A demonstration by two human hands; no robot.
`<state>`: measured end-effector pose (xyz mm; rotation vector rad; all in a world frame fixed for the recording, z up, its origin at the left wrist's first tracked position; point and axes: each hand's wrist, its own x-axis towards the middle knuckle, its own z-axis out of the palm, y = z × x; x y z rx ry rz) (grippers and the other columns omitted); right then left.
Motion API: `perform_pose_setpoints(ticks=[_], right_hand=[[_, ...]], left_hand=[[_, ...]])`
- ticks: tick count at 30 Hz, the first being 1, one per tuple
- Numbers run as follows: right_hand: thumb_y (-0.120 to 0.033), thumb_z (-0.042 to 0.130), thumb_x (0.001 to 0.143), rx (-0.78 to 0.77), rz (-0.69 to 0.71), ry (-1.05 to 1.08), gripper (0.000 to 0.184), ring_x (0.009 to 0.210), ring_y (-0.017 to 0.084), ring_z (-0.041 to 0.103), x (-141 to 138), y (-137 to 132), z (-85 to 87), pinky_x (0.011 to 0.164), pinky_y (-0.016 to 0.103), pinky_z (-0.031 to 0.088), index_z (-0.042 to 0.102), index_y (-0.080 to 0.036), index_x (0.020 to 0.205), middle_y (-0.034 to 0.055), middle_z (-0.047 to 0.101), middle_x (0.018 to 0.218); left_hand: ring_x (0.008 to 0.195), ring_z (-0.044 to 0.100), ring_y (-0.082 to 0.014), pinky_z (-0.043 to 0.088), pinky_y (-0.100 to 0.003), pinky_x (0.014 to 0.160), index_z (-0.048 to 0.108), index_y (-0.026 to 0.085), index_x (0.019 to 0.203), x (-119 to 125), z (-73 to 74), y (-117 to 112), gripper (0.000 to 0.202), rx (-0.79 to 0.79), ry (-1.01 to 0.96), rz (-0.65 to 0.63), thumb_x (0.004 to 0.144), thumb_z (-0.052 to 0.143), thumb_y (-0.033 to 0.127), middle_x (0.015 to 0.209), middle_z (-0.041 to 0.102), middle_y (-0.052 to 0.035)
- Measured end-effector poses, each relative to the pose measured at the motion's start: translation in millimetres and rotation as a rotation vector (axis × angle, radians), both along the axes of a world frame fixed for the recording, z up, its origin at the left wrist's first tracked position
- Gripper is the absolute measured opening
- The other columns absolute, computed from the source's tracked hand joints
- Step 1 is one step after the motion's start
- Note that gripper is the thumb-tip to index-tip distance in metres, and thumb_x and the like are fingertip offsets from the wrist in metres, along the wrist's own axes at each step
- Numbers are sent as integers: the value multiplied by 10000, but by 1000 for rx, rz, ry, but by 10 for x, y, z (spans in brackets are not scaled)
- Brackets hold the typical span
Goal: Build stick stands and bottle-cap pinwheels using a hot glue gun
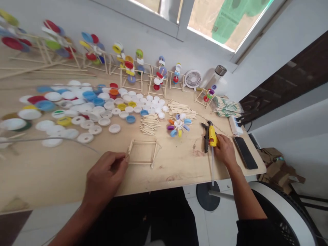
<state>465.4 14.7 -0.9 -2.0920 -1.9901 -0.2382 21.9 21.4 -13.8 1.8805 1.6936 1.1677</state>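
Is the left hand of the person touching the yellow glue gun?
No, the right hand is on the yellow glue gun, while the left hand is away from it, at the stick frame.

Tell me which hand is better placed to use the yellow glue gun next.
The right hand, most likely: it is at the yellow glue gun, while the left hand is well away, pinching the left end of the stick frame.

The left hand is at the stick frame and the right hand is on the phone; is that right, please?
Not quite: the right hand is on the glue gun, not the phone, as the head view shows; the left hand is indeed at the stick frame.
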Motion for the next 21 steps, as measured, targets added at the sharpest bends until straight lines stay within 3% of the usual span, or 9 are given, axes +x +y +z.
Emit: perform_pose_setpoints(ticks=[6,13,17,20,21], right_hand=[[-297,612,730,7,-22,332,381,1099,359,594,40,24,66,979,533,444,656,-179,1089,168,688,1166],[-435,520,834,184,-158,679,351,894,267,677,-7,1,203,779,414,534,650,-173,1028,111,722,990],[-389,680,748,360,-154,1137,243,863,236,680,-387,-128,458,752,361,535,680,-196,896,54,716,887],[-357,688,780,292,-93,1254,216,855,232,682,-815,-350,609,701,342,528,698,-214,942,61,735,931],[-355,688,799,202,-79,1278,206,838,228,680,-967,-433,627,686,336,526,703,-211,946,70,740,945]], left_hand=[[620,638,-143,487,-253,632,666,218,800,5,32,15,255,-66,-44,12,825,568,452,726,696,6],[655,657,-166,518,-272,671,663,236,830,-8,63,-2,253,-125,-69,32,820,565,469,753,713,0],[662,665,-169,529,-274,680,670,239,832,-7,51,-4,263,-151,-78,53,807,577,483,756,718,1],[663,667,-163,527,-266,676,679,235,844,-18,26,-7,278,-160,-87,68,797,586,493,753,718,6],[667,668,-161,527,-263,679,681,232,849,-23,18,-8,284,-162,-92,67,794,589,495,757,719,6]])
